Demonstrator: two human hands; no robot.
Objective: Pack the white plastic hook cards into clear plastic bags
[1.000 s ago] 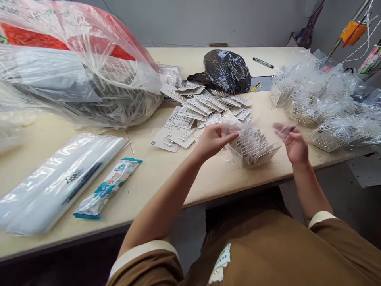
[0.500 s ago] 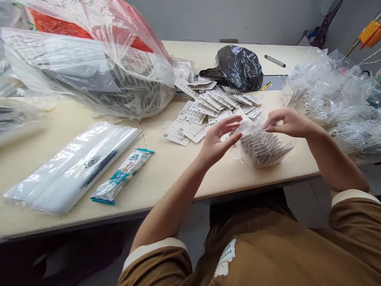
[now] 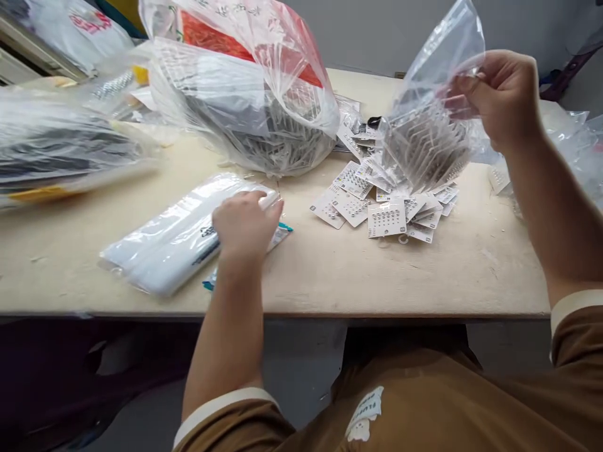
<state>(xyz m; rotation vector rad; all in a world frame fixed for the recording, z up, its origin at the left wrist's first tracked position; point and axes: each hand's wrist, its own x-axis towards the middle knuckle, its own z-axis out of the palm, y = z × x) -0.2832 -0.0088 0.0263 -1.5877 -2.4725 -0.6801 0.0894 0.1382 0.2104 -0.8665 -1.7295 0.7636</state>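
In the head view my right hand (image 3: pixel 509 97) pinches the upper part of a clear plastic bag (image 3: pixel 440 53), which hangs raised above the table. Inside it stands a row of cards (image 3: pixel 419 147) carrying small beads. Below lie loose white cards (image 3: pixel 386 218) with rows of silvery beads, partly covered by the bag. My left hand (image 3: pixel 245 223) rests over the right end of a flat pack of clear plastic bags (image 3: pixel 164 242), thumb and forefinger apart; its other fingers are largely hidden. Partly under this hand is a white-and-teal packet (image 3: pixel 277 237).
A large bulging plastic bag (image 3: pixel 235 107) with red on it stands at the back. Another filled bag (image 3: pixel 61 141) lies at the left. More clear bags (image 3: pixel 575 141) sit behind my right forearm. The table's front edge (image 3: pixel 400 314) runs before me.
My right hand has lifted the bag of cards up off the table. My left hand has left that bag and moved left to the flat pack. The view has turned left.
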